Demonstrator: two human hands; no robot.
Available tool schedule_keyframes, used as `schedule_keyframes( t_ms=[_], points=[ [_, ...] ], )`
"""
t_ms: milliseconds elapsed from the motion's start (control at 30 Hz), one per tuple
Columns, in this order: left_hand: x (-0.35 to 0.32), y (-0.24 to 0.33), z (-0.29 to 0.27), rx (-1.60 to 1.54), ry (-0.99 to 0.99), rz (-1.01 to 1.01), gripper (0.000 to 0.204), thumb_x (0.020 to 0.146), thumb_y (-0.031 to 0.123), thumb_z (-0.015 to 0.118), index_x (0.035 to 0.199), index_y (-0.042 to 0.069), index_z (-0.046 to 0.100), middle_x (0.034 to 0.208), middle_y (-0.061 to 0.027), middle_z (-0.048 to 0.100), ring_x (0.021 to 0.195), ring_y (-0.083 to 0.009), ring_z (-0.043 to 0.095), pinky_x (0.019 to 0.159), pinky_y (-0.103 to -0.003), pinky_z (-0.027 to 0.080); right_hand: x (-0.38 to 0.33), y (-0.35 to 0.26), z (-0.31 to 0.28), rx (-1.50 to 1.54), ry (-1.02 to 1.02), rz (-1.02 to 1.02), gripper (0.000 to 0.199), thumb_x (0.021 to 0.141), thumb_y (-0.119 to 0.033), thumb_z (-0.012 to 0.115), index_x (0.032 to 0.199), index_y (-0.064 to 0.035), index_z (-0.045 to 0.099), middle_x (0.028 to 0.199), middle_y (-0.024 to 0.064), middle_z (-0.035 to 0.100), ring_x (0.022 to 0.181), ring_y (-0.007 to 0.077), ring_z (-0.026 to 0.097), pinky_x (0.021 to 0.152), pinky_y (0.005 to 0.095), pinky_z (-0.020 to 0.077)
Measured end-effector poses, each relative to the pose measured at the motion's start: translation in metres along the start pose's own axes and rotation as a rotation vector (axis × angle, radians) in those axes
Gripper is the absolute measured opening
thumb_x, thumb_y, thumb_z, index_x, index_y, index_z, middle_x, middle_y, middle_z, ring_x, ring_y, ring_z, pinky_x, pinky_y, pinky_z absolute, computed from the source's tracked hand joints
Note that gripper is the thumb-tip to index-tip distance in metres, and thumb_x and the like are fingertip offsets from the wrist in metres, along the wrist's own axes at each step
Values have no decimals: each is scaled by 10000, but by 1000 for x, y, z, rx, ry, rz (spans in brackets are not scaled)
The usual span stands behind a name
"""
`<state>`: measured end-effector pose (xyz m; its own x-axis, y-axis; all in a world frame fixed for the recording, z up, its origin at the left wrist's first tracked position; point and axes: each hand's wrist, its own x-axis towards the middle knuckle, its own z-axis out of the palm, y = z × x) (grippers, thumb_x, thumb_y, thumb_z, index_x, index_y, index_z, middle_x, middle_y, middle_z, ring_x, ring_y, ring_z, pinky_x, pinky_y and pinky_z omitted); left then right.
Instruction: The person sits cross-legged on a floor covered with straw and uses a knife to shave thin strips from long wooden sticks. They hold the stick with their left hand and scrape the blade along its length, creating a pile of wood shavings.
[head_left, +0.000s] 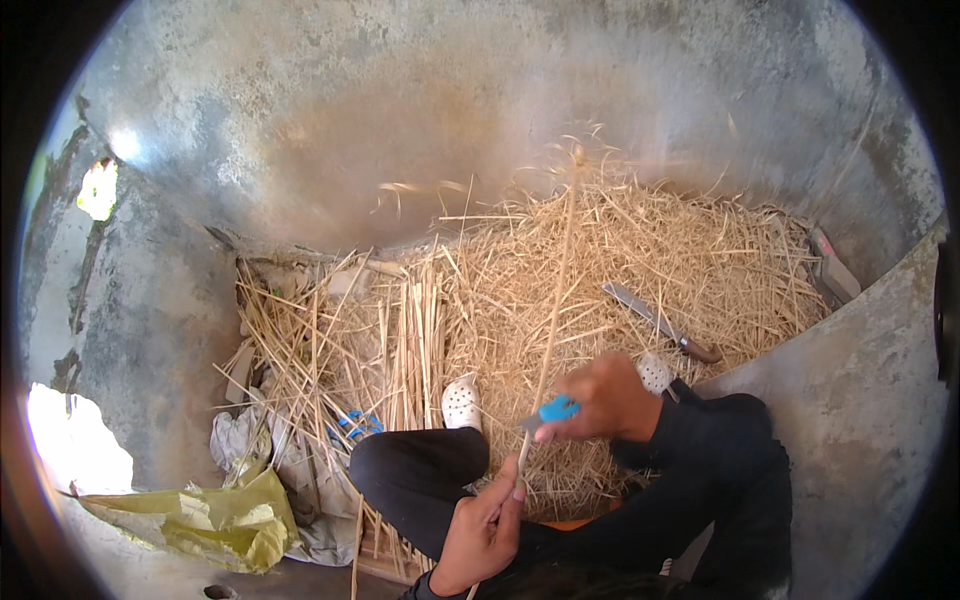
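Observation:
A long, thin pale cane or bamboo strip [562,290] slants up and away from my lap toward the far wall. Low in the view, my left hand [485,530] pinches it between thumb and fingers. Just above, my right hand [608,395] is closed round a small blue-handled knife [558,408]. Its short metal blade lies against the strip, a little beyond the left fingertips. The strip's far end looks blurred, with curled shavings about it.
Pale shavings [640,240] cover the floor, with a wooden-handled knife [655,318] on them. Split strips [415,340] lie left, near a blue object [355,425] and yellow sack [225,520]. White clogs [461,404] are on my feet. A grey wall [400,110] curves round.

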<state>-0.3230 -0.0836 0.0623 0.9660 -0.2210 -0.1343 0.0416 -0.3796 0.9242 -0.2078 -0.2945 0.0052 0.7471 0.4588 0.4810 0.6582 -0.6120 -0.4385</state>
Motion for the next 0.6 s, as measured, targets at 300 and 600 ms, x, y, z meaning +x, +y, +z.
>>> schedule_keyframes(
  t_ms=[300, 600],
  points=[
    [3, 1, 1, 97, 22, 124, 410, 923, 2, 519, 1324, -65, 468, 606, -119, 527, 519, -45, 487, 483, -230, 391, 4, 11, 0, 36, 39, 118, 738, 814, -748, 465, 590, -70, 648, 441, 122, 513, 415, 308, 556, 434, 427, 430],
    [5, 13, -1, 290, 12, 112, 474, 848, -37, 544, 1319, -34, 494, 619, -157, 569, 484, -242, 602, 484, -297, 452, 2, 20, -3, -104, -37, 132, 705, 777, -769, 498, 551, -111, 616, 423, 74, 499, 388, 248, 533, 413, 378, 417]
  ],
)
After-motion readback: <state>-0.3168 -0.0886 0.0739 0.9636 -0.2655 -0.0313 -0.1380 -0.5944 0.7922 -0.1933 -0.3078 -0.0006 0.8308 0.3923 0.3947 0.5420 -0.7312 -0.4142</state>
